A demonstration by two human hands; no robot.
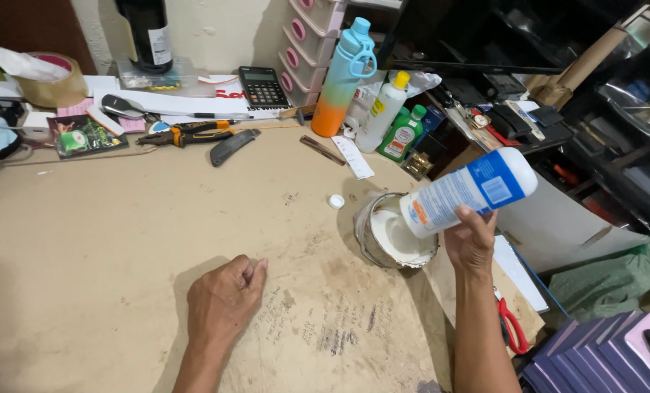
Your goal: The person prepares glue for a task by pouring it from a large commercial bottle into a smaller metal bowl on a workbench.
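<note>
We hold one white and blue bottle in our right hand, fingers wrapped round it, tilted mouth-down over the one metal tin of white paste on the table. Our left hand rests on the table as a loose fist, holding nothing. One small white cap lies just beside the tin. One pair of red scissors lies by our right forearm.

White bottle with blue label: uncapped, tipped mouth-down, neck over the metal tin's rim. Tin: round, dented, white paste inside, tilted on its side. Small white cap: just left of tin.
</note>
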